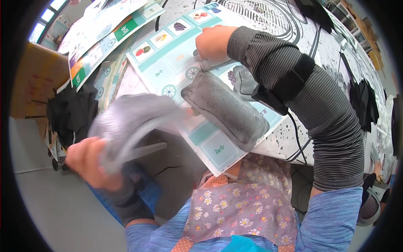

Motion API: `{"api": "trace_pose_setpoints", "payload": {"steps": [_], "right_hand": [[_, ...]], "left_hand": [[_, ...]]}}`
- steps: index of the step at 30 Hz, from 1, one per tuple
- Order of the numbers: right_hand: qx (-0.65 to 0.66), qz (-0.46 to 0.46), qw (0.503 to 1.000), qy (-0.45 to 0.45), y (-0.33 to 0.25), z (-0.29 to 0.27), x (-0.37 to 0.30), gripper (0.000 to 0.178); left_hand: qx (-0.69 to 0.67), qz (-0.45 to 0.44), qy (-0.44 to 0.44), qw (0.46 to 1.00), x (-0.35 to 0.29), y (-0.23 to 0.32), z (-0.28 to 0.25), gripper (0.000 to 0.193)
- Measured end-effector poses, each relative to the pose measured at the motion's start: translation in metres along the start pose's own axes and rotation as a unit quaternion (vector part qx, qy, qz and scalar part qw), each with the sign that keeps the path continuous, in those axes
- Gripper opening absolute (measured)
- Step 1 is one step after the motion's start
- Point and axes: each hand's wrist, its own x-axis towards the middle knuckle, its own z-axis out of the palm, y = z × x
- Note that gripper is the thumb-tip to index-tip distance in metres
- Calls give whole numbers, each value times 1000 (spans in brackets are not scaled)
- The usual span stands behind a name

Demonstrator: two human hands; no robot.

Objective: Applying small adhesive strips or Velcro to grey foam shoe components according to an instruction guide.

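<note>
My left hand, at the lower left, is closed around a soft-looking grey fabric piece. Motion smears this piece, which bends in an arc toward the sheet. My right hand rests over the far part of a printed picture sheet, its fingers curled; part of a grey piece shows just below it, and the grip itself is hidden. A plump grey pillow-shaped piece with a seamed edge lies slantwise on the sheet. Beside it, a smaller grey piece sits partly behind my right forearm.
Several printed sheets are stacked at the far left of the patterned table. A cardboard box and black cloth are at the left. Black strips hang at the right. A cable runs from my right wrist.
</note>
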Motion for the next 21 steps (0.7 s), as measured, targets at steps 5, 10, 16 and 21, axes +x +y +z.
{"api": "trace_pose_setpoints", "payload": {"steps": [5,10,16,21], "right_hand": [[115,-16,993,27,5,-6,2,30],[309,-128,891,307,28,-10,-32,26],[618,-18,758,208,-3,-20,-163,21],[872,20,477,110,-34,34,-234,49]], "left_hand": [[36,-95,113,988,15,-38,-44,18],[87,-77,155,981,32,-33,-59,18],[168,71,189,965,34,18,-35,19],[86,37,413,906,-7,7,17,34]]}}
